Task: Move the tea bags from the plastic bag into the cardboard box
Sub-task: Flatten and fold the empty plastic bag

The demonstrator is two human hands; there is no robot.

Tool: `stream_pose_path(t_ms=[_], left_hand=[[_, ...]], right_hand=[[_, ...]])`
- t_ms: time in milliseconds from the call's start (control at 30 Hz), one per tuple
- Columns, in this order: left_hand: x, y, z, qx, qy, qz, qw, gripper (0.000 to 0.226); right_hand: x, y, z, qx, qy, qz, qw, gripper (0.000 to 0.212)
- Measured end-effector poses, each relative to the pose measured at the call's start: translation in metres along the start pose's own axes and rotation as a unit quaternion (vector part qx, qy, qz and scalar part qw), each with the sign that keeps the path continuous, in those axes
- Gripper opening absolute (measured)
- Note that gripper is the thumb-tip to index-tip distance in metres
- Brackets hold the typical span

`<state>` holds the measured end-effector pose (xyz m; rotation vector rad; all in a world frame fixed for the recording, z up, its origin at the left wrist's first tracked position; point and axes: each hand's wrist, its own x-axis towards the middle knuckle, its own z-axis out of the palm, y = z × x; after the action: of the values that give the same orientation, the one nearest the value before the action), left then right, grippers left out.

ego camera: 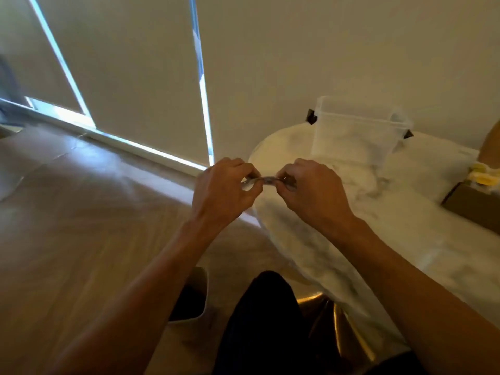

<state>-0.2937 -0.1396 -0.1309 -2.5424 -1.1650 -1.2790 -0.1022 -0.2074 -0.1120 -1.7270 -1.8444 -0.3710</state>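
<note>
Clear plastic bag point(263, 181) stretches between left hand point(221, 190) and right hand point(311, 190), each grip pinching it; cardboard box point(476, 209) at right.

We cannot make out the clear strip point(266, 181) pinched between the left hand point(224, 190) and the right hand point(313, 193). It is small and smeared, and the curled fingers point(290, 171) hide its ends. The cardboard box point(473, 209) is cut off by the right edge, leaving us one corner. The yellow things point(484, 177) just beyond it are blurred and cut off too, so we cannot tell what they are. The tabletop point(405, 239) runs out of view on the right.
</note>
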Motion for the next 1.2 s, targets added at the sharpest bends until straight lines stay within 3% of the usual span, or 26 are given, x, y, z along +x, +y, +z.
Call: stream_pose_path(t_ms=[233,400,533,633,733,833,933,1033,1200], left_hand=[[-0.061,-0.089,-0.07,0.062,0.052,-0.132,0.988,0.016],[-0.131,-0.143,-0.07,0.093,0.002,-0.226,0.97,0.023],[-0.192,-0.171,-0.041,0.109,-0.102,-0.33,0.932,0.028],[-0.228,-0.19,-0.01,0.036,-0.178,-0.386,0.904,0.023],[-0.255,-0.202,0.02,-0.024,-0.174,-0.438,0.882,0.018],[-0.281,-0.214,0.046,-0.052,-0.155,-0.481,0.861,0.011],[-0.301,-0.229,0.064,-0.06,-0.151,-0.493,0.855,0.008],[-0.312,-0.245,0.074,-0.089,-0.15,-0.499,0.849,0.008],[-0.319,-0.272,0.09,-0.109,-0.159,-0.508,0.84,0.011]], right_hand=[[0.021,-0.136,0.07,0.089,-0.016,-0.027,0.996,0.019],[-0.004,-0.187,0.151,0.131,-0.112,-0.008,0.985,0.016],[-0.04,-0.193,0.219,0.124,-0.196,0.018,0.973,0.008],[-0.061,-0.189,0.262,0.122,-0.235,0.047,0.963,0.007],[-0.078,-0.184,0.301,0.136,-0.288,0.115,0.941,0.008],[-0.088,-0.179,0.336,0.208,-0.357,0.187,0.891,0.012],[-0.086,-0.174,0.358,0.239,-0.413,0.194,0.857,0.015],[-0.084,-0.17,0.378,0.229,-0.439,0.179,0.85,0.023],[-0.082,-0.167,0.407,0.183,-0.441,0.121,0.87,0.025]])
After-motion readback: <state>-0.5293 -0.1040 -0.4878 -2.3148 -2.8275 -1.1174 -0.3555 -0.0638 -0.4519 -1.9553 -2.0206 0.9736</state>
